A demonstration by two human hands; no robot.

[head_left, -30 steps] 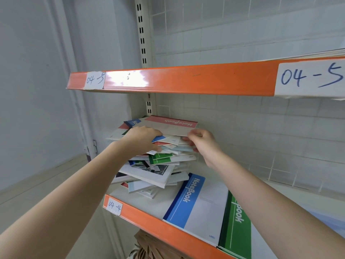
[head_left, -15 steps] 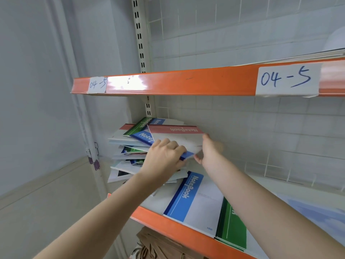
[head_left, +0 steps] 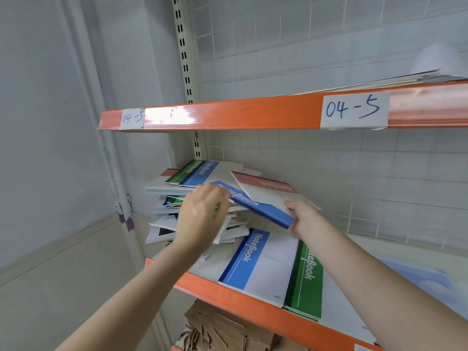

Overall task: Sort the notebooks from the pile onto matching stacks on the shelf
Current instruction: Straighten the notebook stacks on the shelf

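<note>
Right hand pinches red notebook and blue notebook together; left hand, loosely curled, should steady pile beside the grip, then peel blue onto the blue stack just below.

A stockroom: orange-edged metal racking with handwritten location labels against tiled wall

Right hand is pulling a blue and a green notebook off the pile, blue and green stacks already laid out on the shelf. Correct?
Not quite. The head view shows the right hand holding a blue notebook and a red notebook, not a green one. The rest holds: the pile sits at left, with the blue stack and green stack on the shelf.
</note>
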